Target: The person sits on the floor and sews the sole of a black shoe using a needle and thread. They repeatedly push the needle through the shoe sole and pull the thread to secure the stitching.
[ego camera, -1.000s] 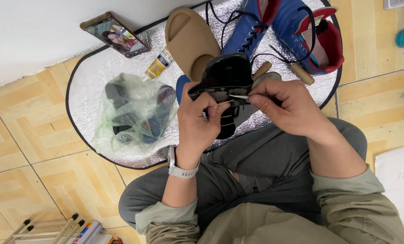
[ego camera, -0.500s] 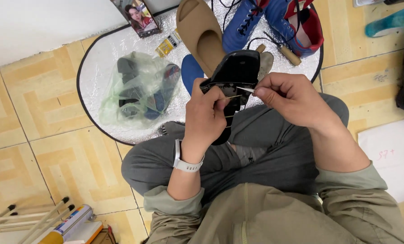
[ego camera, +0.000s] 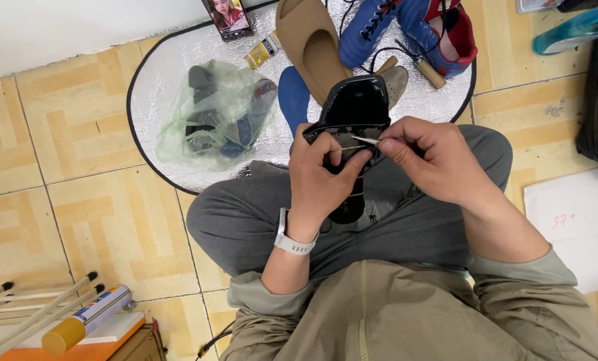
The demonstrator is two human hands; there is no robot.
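A glossy black shoe (ego camera: 352, 113) rests on the lap, gripped by the left hand (ego camera: 322, 180), while the right hand (ego camera: 439, 160) pinches what looks like a thin needle (ego camera: 364, 140) at its edge.

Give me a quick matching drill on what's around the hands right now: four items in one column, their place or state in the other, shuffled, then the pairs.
Items:
1. black shoe
2. needle
3. phone
4. glue tube

Places or states:
A. lying at the far edge of the silver mat
B. pinched in the right hand
C. gripped by the left hand, over the lap
D. lying on the orange box, lower left

Pairs: 1-C, 2-B, 3-A, 4-D
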